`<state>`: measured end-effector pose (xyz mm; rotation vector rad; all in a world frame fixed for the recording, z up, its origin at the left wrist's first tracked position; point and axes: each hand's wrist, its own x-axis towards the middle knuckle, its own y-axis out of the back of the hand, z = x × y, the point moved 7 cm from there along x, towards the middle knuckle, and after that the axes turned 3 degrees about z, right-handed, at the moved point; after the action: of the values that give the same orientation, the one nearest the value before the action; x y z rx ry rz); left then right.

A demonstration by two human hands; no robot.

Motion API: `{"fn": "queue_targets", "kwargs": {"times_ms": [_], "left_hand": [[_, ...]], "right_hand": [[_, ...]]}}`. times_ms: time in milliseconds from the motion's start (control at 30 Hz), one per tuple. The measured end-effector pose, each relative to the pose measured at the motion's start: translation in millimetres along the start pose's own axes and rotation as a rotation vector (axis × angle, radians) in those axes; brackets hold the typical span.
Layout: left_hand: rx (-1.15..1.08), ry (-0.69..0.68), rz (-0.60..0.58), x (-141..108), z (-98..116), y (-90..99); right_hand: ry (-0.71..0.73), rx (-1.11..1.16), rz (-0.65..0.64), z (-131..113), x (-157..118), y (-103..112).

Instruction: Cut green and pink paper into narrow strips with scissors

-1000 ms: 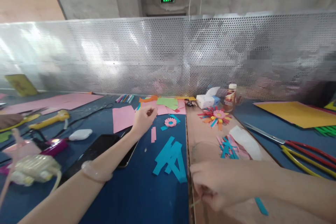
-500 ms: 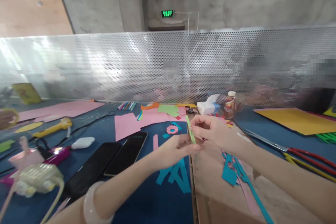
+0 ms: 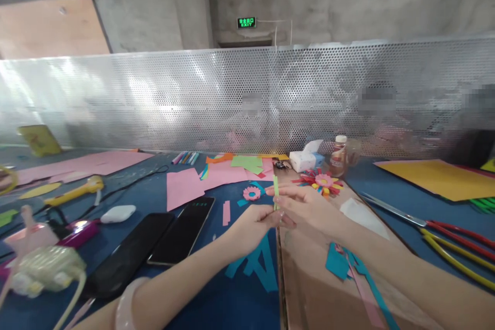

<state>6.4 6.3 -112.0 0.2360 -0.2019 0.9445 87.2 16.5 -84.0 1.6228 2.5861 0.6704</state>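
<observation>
A narrow light green paper strip (image 3: 276, 185) stands upright between my two hands. My left hand (image 3: 257, 224) pinches its lower end, the fingers closed round it. My right hand (image 3: 303, 206) is closed on the strip from the right, just above the left fingertips. Just left of the strip, a pink paper ring with a scalloped edge (image 3: 251, 194) lies on the blue table. Teal paper strips (image 3: 261, 265) lie below my left hand. A red, pink and yellow paper flower (image 3: 323, 181) rests on the brown board (image 3: 309, 289), beyond my right hand.
Two dark phones (image 3: 183, 232) and a yellow glue gun (image 3: 73, 191) lie left. Pink sheets (image 3: 185, 188), a tissue box (image 3: 305, 160) and a bottle (image 3: 339, 154) stand or lie at the back. Large scissors (image 3: 425, 224) and a yellow-orange sheet (image 3: 441, 180) are right.
The green strip has gone from tilted to nearly upright. My right hand has moved slightly down and left, uncovering more of the paper flower behind it.
</observation>
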Motion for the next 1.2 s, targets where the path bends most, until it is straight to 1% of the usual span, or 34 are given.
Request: {"fn": "queue_targets", "kwargs": {"times_ms": [67,133,167,267,333,467,500,567,667,700,767,833,900,933,1000,1033,1100,1200], "left_hand": [[-0.036,0.014,-0.024,0.2,-1.7,-2.5],[-0.069,0.041,-0.013,0.2,-3.5,-3.1],[-0.084,0.063,0.005,-0.1,-4.7,-2.6],[-0.108,0.136,0.072,-1.7,-7.5,-0.7],[-0.103,0.154,0.096,-2.5,-6.9,-0.1],[-0.041,0.126,0.107,-2.8,-3.1,1.5],[-0.035,0.117,0.094,-2.9,-2.4,1.1],[-0.056,0.105,0.047,-3.7,-1.7,-1.5],[-0.129,0.127,-0.028,-6.3,-4.2,-6.9],[-0.148,0.148,-0.045,-7.3,-6.3,-8.4],[-0.175,0.19,-0.07,-8.9,-10.5,-10.7],[-0.186,0.202,-0.068,-9.1,-12.6,-10.7],[-0.197,0.187,-0.046,-8.3,-12.2,-8.9],[-0.201,0.18,-0.032,-7.9,-11.7,-7.7],[-0.211,0.181,-0.013,-7.7,-11.1,-6.3],[-0.218,0.186,-0.009,-7.9,-10.8,-6.3],[-0.232,0.193,-0.007,-8.5,-9.7,-7.0],[-0.245,0.176,-0.019,-9.2,-6.9,-8.7]], "right_hand": [[0.026,-0.064,0.034,0.6,0.3,0.3],[0.067,-0.118,0.082,-1.0,0.1,1.0],[0.059,-0.111,0.092,-0.2,0.0,0.6],[-0.051,-0.016,0.11,7.5,-0.9,-0.4],[-0.092,0.039,0.099,10.8,-1.7,-1.3],[-0.036,0.038,0.019,9.7,-1.9,-2.2],[-0.036,0.018,-0.005,10.1,-2.1,-2.3],[-0.083,-0.019,-0.038,12.7,-3.2,-2.0],[-0.186,-0.03,-0.016,14.5,-5.8,1.0],[-0.19,-0.014,-0.006,12.6,-6.3,1.3],[-0.149,-0.011,-0.007,6.5,-6.5,-0.1],[-0.151,-0.042,-0.01,6.0,-6.9,-2.3],[-0.233,0.02,-0.023,13.1,-8.2,-6.3],[-0.268,0.097,-0.038,16.4,-8.9,-9.3],[-0.279,0.267,-0.091,18.2,-9.7,-16.7],[-0.269,0.316,-0.114,17.5,-9.9,-19.3],[-0.246,0.327,-0.136,14.8,-10.7,-21.4],[-0.239,0.276,-0.138,10.0,-13.2,-20.8]]}}
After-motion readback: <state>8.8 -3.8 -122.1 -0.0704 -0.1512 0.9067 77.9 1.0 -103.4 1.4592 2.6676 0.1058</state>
